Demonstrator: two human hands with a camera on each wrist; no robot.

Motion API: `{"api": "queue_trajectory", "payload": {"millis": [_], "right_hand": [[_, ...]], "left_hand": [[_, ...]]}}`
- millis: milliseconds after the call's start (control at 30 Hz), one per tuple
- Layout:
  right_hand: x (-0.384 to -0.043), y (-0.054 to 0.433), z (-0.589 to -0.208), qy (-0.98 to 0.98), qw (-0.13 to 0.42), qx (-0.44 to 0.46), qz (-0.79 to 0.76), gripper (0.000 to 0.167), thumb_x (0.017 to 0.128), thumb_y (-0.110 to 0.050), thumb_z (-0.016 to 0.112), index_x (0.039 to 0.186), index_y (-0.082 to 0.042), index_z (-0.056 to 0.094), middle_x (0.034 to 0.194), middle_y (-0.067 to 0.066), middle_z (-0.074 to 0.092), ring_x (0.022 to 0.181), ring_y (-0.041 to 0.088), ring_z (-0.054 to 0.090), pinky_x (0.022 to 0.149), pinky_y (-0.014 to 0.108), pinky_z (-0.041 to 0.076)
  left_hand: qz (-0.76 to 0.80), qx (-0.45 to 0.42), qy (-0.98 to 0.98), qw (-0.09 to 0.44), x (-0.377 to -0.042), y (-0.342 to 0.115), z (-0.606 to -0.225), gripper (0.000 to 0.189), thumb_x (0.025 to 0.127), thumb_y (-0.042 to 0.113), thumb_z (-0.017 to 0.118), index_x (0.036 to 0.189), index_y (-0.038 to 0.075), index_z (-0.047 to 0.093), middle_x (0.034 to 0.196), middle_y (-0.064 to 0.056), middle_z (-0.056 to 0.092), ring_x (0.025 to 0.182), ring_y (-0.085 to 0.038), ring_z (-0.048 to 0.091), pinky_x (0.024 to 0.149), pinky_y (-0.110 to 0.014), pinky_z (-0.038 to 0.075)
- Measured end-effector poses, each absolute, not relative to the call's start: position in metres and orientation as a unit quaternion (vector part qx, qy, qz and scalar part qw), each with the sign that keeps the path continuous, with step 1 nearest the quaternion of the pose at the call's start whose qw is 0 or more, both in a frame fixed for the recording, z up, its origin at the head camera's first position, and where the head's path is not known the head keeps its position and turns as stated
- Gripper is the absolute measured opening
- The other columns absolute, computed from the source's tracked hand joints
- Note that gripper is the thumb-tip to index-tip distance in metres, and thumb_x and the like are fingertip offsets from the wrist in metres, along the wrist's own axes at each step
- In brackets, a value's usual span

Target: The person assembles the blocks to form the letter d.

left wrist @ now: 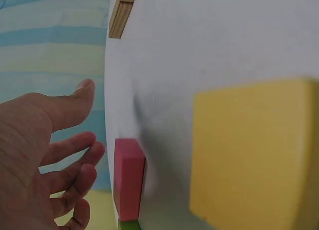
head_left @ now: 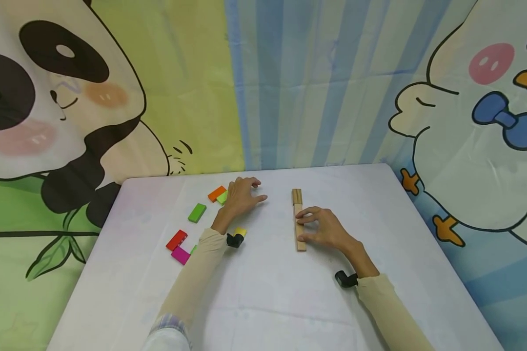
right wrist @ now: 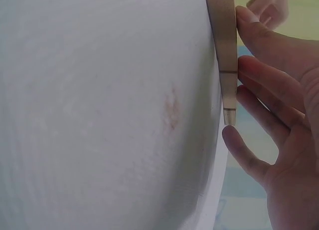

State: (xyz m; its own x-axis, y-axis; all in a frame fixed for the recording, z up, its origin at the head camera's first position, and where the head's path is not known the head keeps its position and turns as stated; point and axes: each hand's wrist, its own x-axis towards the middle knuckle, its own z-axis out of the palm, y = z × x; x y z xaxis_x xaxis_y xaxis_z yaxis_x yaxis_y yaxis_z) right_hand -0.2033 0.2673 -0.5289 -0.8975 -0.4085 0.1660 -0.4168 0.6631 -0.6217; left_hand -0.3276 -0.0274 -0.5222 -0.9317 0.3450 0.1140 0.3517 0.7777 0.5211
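In the head view a straight row of plain wooden blocks (head_left: 300, 234) lies on the table, its far block (head_left: 296, 196) a darker brown. My right hand (head_left: 328, 230) is beside the row with fingers spread and lightly bent. In the right wrist view its fingertips (right wrist: 247, 65) rest along the top of the wooden blocks. My left hand (head_left: 240, 196) hovers with loose fingers and nothing in it, near an orange block (head_left: 217, 193) and a light green block (head_left: 222, 197). Under the left wrist is a yellow block (head_left: 240, 231), large in the left wrist view.
Left of the left arm lie a green block (head_left: 197, 213), a red block (head_left: 176, 240) and a magenta block (head_left: 180, 255). Another green piece (head_left: 193, 249) is partly hidden by the sleeve. The white-covered table (head_left: 285, 302) meets a cartoon-printed curtain (head_left: 285, 87) at the back.
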Motion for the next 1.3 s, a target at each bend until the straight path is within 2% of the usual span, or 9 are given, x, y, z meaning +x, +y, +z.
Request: {"api": "queue_trajectory", "payload": {"millis": [267,567,767,1000,1300], "right_hand": [[-0.203,0.268,-0.528,-0.912,0.013,0.233,0.337,0.047,0.080,-0.020,0.100,0.120,-0.003,0.083,0.134,0.008,0.078,0.133,0.036,0.068,0.115,0.063,0.049],[-0.204,0.268,-0.530,-0.910,0.006,0.224,0.349,0.048,0.079,-0.021,0.100,0.120,-0.003,0.083,0.135,0.007,0.078,0.135,0.035,0.067,0.118,0.061,0.048],[-0.203,0.267,-0.528,-0.911,0.008,0.224,0.345,0.047,0.079,-0.021,0.100,0.120,-0.003,0.083,0.134,0.008,0.078,0.135,0.036,0.067,0.117,0.062,0.048],[-0.204,0.268,-0.533,-0.908,0.003,0.225,0.352,0.048,0.079,-0.022,0.101,0.120,-0.005,0.084,0.135,0.006,0.078,0.135,0.034,0.067,0.118,0.060,0.049],[-0.204,0.268,-0.532,-0.907,0.012,0.228,0.354,0.048,0.079,-0.021,0.100,0.120,-0.004,0.083,0.134,0.007,0.078,0.135,0.036,0.067,0.116,0.063,0.048]], "left_hand": [[-0.201,-0.147,-0.968,0.034,-0.319,-0.057,-0.517,0.066,0.090,0.057,0.085,0.131,0.007,0.073,0.117,-0.010,0.074,0.112,-0.032,0.057,0.101,-0.051,0.036],[-0.155,-0.112,-0.981,0.033,-0.311,-0.073,-0.519,0.074,0.087,0.064,0.084,0.130,0.006,0.068,0.113,-0.012,0.070,0.111,-0.034,0.053,0.103,-0.053,0.037],[-0.150,-0.105,-0.982,0.038,-0.308,-0.076,-0.521,0.070,0.088,0.062,0.084,0.128,0.007,0.068,0.114,-0.013,0.070,0.112,-0.035,0.053,0.104,-0.053,0.036],[-0.138,-0.115,-0.982,0.054,-0.308,-0.076,-0.528,0.068,0.088,0.065,0.083,0.123,0.008,0.068,0.108,-0.011,0.068,0.109,-0.034,0.051,0.101,-0.053,0.032],[-0.133,-0.118,-0.982,0.062,-0.309,-0.076,-0.531,0.066,0.088,0.064,0.083,0.121,0.009,0.070,0.112,-0.012,0.068,0.112,-0.034,0.050,0.102,-0.053,0.031]]}}
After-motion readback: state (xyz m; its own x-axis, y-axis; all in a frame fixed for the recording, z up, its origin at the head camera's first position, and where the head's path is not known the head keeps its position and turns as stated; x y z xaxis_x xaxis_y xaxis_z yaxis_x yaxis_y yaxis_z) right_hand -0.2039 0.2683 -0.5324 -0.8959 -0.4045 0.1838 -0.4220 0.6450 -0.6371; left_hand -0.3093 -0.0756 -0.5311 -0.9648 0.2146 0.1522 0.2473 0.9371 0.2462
